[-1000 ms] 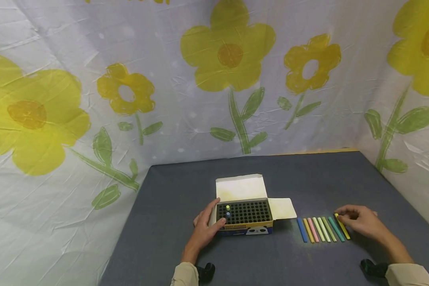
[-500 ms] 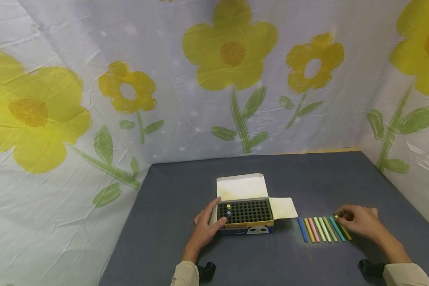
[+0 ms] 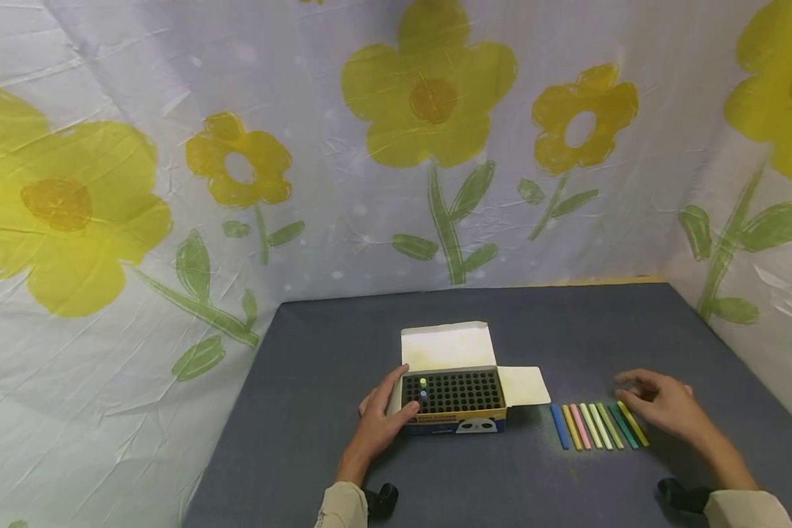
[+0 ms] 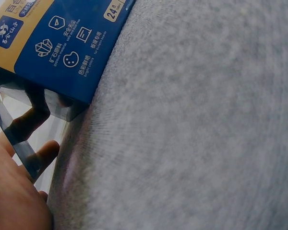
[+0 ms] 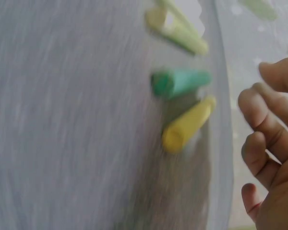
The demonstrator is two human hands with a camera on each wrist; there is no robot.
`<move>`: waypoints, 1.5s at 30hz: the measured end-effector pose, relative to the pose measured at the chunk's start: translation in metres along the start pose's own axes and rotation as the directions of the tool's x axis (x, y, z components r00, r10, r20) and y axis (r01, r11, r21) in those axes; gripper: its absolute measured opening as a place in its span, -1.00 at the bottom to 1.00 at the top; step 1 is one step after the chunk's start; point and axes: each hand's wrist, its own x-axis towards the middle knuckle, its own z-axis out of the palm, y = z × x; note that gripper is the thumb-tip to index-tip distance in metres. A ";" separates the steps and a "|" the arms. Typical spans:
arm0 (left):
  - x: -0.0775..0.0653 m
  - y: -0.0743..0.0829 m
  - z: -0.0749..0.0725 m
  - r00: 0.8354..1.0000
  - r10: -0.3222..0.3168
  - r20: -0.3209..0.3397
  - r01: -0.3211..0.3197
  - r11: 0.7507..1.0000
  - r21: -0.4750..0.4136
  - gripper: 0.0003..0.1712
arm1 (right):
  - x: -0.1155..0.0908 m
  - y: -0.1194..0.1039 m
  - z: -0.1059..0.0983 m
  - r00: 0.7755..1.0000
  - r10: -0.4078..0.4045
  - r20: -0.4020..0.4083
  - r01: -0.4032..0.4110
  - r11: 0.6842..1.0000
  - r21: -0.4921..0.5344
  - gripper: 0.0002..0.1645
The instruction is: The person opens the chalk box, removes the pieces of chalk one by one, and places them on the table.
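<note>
My left hand (image 3: pixel 378 425) grips the left end of an open chalk box (image 3: pixel 429 424), thumb at the front and fingers on the left side. The box's blue side (image 4: pixel 62 52) fills the upper left of the left wrist view. Inside is a black holder (image 3: pixel 465 392) full of holes; a yellow-green chalk (image 3: pixel 423 382) and a blue chalk (image 3: pixel 424 394) stand in it. My right hand (image 3: pixel 663 402) hovers with loosely bent fingers, holding nothing, just above the far end of a yellow chalk (image 5: pixel 191 125). That chalk lies beside a green chalk (image 5: pixel 185 83).
The row of loose chalks also includes a blue chalk (image 3: pixel 559 427) and a pink chalk (image 3: pixel 580 427). The box's white lid (image 3: pixel 449 346) stands up behind, and a side flap (image 3: pixel 523 386) sticks out right. A flower-printed sheet (image 3: pixel 343 220) hangs around the dark table (image 3: pixel 330 337).
The right hand has risen off the yellow chalk at the right end, which now lies slightly nearer the green one. The left hand has stayed on the box.
</note>
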 end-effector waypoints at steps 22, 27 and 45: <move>-0.004 -0.001 0.000 1.000 -0.010 0.003 0.010 1.000 -0.006 -0.23 | 0.014 -0.081 0.051 0.984 -0.140 -0.106 0.172 0.897 0.408 -0.67; -0.005 -0.001 0.000 1.000 -0.012 -0.004 0.012 1.000 -0.007 -0.23 | 0.021 -0.104 0.067 0.974 -0.173 -0.146 0.220 0.876 0.429 -0.74; -0.002 -0.002 0.001 1.000 -0.015 0.003 0.015 1.000 0.006 -0.23 | 0.031 -0.143 0.098 0.950 -0.239 -0.203 0.304 0.860 0.410 -0.75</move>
